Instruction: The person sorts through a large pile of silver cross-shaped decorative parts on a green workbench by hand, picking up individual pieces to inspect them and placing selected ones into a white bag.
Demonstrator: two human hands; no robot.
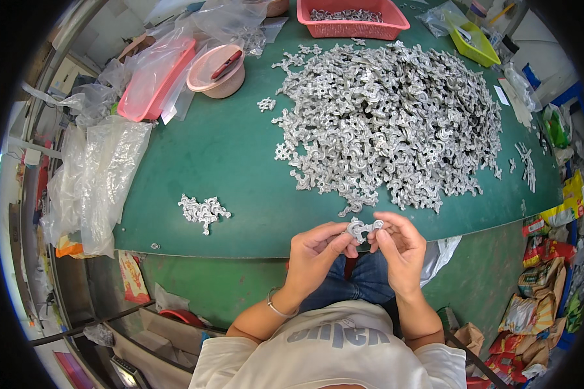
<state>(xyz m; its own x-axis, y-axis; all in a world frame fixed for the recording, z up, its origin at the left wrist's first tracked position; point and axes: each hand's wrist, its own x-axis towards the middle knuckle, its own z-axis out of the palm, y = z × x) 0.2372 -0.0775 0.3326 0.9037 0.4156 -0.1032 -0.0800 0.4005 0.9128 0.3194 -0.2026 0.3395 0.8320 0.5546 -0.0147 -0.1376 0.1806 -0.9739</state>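
Between my two hands, just above the table's front edge, is a small silver-grey metal casting (363, 228) with rounded lobes. My left hand (321, 251) pinches its left end with thumb and fingers. My right hand (399, 249) grips its right end the same way. Beyond my hands spreads a large heap of similar grey castings (389, 123). A small cluster of castings (204, 211) lies apart to the left of my hands. One loose casting piece (266, 104) rests left of the heap.
On the green table (240, 162), a pink basket (353, 26) of metal rings stands at the back. A pink bowl (207, 78) holds a red tool (227, 65). Plastic bags (97, 175) hang over the left edge. At back right is a yellow-green basket (472, 44).
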